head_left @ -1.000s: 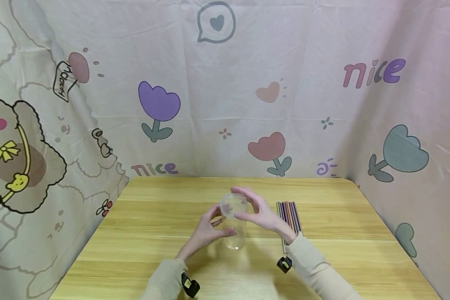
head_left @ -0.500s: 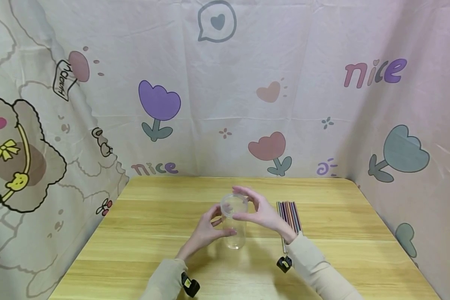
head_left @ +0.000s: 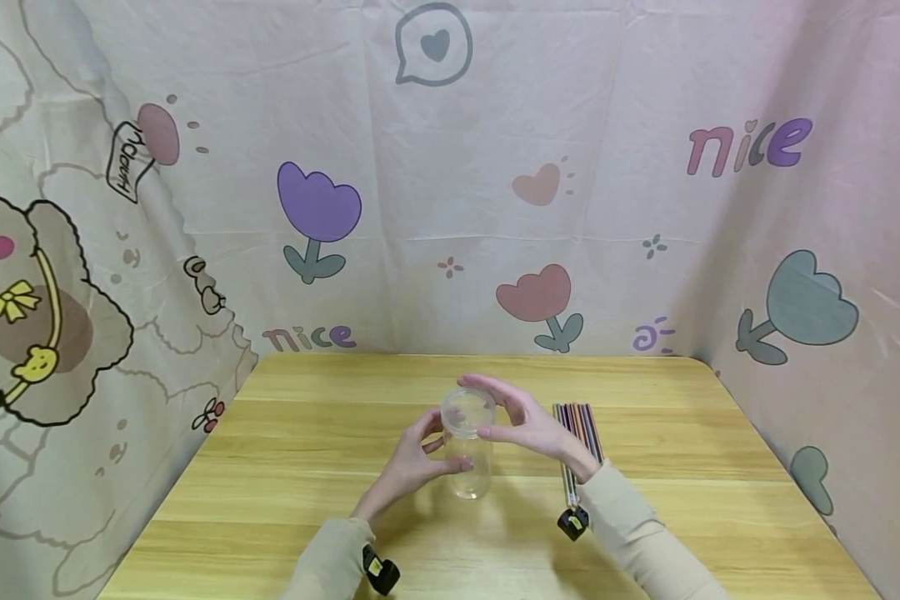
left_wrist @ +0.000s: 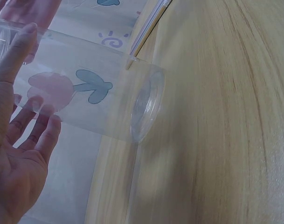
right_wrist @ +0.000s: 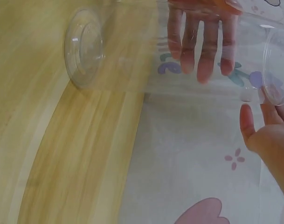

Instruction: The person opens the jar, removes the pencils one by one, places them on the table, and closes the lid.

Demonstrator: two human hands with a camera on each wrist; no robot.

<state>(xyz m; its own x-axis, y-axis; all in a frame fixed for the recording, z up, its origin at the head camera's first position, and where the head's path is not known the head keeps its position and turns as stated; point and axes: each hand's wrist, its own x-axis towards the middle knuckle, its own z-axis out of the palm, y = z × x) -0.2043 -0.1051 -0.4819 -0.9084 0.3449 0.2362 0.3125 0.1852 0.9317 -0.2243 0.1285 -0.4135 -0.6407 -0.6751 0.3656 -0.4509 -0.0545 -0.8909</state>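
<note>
A clear, round plastic jar [head_left: 471, 471] stands upright between my two hands, its see-through lid [head_left: 468, 402] at the top. My left hand [head_left: 412, 458] grips the jar's side, thumb in front and fingers behind. In the left wrist view the left hand's fingers [left_wrist: 44, 133] show through the clear wall. Up at the rim, my right hand [head_left: 521, 421] holds the lid's edge between thumb and fingers. The right wrist view shows part of that right hand [right_wrist: 272, 140] by the rim. Whether the jar's base touches the table cannot be told.
Several thin coloured pencils [head_left: 581, 429] lie side by side on the wooden table [head_left: 307, 467], right of the jar and partly behind the right forearm. A patterned cloth [head_left: 420, 208] hangs behind the table and along its sides.
The right hand has turned slightly at the rim: its thumb has slid to the right and its wrist has shifted a little. The left hand and the jar look unmoved.
</note>
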